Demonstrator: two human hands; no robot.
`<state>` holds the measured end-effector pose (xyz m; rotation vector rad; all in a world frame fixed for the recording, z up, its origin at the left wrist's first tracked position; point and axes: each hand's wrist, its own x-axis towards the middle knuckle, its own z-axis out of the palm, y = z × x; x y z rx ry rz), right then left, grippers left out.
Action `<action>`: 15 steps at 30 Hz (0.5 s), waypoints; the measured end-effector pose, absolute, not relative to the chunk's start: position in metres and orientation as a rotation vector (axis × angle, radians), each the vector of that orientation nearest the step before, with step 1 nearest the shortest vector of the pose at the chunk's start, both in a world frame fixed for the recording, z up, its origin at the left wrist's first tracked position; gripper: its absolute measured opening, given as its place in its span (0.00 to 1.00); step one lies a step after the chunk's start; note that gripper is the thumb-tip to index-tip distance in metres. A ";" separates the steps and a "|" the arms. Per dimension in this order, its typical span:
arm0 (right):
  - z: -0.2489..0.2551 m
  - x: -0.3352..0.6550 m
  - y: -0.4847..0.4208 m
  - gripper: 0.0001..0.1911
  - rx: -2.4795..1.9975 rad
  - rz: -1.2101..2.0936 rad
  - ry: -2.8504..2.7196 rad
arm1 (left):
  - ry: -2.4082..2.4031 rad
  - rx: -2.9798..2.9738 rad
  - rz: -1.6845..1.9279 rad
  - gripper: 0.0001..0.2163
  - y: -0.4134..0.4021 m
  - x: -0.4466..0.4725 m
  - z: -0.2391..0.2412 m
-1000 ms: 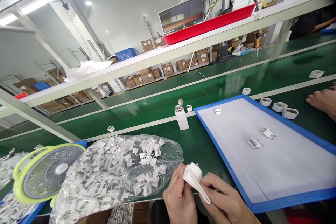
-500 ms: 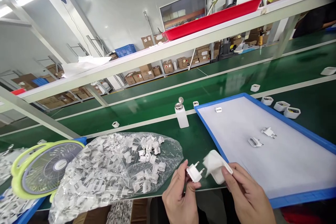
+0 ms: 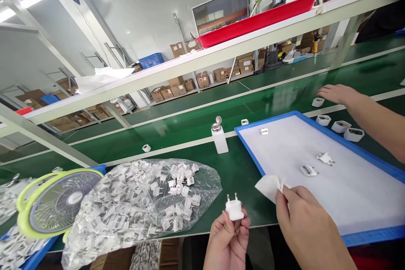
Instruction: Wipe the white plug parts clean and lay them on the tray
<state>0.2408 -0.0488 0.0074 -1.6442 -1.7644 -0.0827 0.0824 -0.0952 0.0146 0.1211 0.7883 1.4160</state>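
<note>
My left hand [image 3: 229,238] holds a small white plug adapter [image 3: 234,209] upright by its body, two pins pointing up, at the near edge of the green bench. My right hand [image 3: 308,228] is closed on a folded white cloth [image 3: 268,186] that rests against the near left corner of the blue-rimmed white tray [image 3: 249,148]. Two more white adapters [image 3: 308,171] [image 3: 324,158] lie on the tray's white surface, and a smaller white piece [image 3: 263,131] sits near its far corner.
A clear bag of several white adapters [image 3: 142,204] lies to the left, beside a green desk fan [image 3: 53,204]. A white dispenser bottle [image 3: 219,136] stands behind. Another person's hand [image 3: 337,93] reaches over the conveyor near small white housings [image 3: 340,126]. A shelf rail [image 3: 202,61] runs overhead.
My hands came apart: the left lowered the adapter and turned its pins upward, the right carried the cloth toward the tray corner. Another person's hand reached in over the conveyor at right.
</note>
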 end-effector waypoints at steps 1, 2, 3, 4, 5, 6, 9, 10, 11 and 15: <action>0.007 0.246 -0.047 0.18 -1.672 -0.029 -1.839 | 0.785 0.082 1.400 0.11 -0.095 0.082 0.014; 0.008 0.250 -0.046 0.18 -1.673 0.030 -1.882 | 0.789 0.056 1.386 0.09 -0.095 0.082 0.013; 0.009 0.251 -0.047 0.18 -1.646 0.084 -1.887 | 0.798 0.046 1.376 0.08 -0.095 0.083 0.012; 0.012 0.251 -0.050 0.17 -1.586 0.125 -1.866 | 0.812 0.050 1.370 0.08 -0.095 0.084 0.012; 0.015 0.248 -0.054 0.15 -1.490 0.157 -1.840 | 0.827 0.068 1.370 0.08 -0.095 0.085 0.011; 0.018 0.244 -0.059 0.12 -1.365 0.196 -1.837 | 0.842 0.098 1.372 0.09 -0.095 0.087 0.010; 0.022 0.229 -0.071 0.12 -0.959 0.326 -1.971 | 0.868 0.233 1.391 0.13 -0.096 0.091 0.008; 0.022 0.224 -0.073 0.15 -0.858 0.372 -2.023 | 0.882 0.285 1.405 0.15 -0.096 0.093 0.007; 0.021 0.221 -0.073 0.17 -0.802 0.425 -2.054 | 0.903 0.336 1.422 0.17 -0.096 0.093 0.007; 0.018 0.217 -0.067 0.17 -0.736 0.799 -1.986 | 0.980 0.507 1.498 0.18 -0.095 0.095 0.007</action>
